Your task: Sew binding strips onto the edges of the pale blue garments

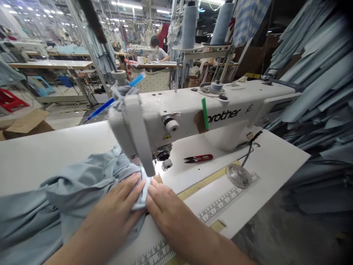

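Observation:
Light blue fabric (74, 184) lies bunched on the left of the white table and runs up to the needle area of a white sewing machine (182, 110). My left hand (121, 200) rests on the fabric just in front of the needle area, fingers bent and pressing a fold. Close beside it, my right hand (162, 202) pinches the fabric's edge at the right, fingertips together. The machine's head hides the needle and part of the cloth under it.
Red thread snips (198, 158) lie under the machine arm. A clear round dish (238, 175) and a printed ruler scale (220, 202) are at the right. Thread cones (189, 27) stand behind. Hanging blue garments (317, 73) crowd the right side. A person (161, 53) sits farther back.

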A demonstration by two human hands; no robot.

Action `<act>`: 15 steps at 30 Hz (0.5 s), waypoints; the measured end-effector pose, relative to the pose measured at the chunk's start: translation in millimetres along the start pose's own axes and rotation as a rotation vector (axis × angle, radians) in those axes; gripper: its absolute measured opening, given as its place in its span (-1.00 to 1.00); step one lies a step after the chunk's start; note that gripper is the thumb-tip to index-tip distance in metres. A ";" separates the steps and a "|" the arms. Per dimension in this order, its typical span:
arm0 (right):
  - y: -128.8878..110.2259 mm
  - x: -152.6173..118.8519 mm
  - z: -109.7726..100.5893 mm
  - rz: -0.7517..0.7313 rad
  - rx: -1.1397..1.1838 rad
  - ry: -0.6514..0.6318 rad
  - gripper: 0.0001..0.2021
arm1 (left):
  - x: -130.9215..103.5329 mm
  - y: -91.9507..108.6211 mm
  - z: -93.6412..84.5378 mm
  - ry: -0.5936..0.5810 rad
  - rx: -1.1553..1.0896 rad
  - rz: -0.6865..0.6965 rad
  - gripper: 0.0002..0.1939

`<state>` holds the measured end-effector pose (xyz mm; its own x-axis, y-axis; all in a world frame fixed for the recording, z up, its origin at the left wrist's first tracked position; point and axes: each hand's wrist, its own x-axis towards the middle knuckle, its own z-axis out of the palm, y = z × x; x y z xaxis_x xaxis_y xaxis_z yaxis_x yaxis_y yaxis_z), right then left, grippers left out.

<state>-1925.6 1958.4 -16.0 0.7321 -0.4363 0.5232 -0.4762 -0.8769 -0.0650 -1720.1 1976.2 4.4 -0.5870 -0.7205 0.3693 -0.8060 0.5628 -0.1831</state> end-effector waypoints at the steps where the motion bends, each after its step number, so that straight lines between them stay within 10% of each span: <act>1: -0.3 -2.2 0.7 0.003 0.022 0.018 -0.71 | -1.7 1.4 0.6 -0.007 -0.026 -0.014 -0.57; 15: 4.1 -7.2 4.6 -0.001 0.146 0.077 -0.62 | -5.8 2.0 -3.2 -0.135 -0.075 -0.146 -0.58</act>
<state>-1930.6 1957.0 -23.9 0.6901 -0.4237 0.5867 -0.3955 -0.8997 -0.1846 -1718.1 1982.8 4.8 -0.4730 -0.8417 0.2605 -0.8785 0.4732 -0.0662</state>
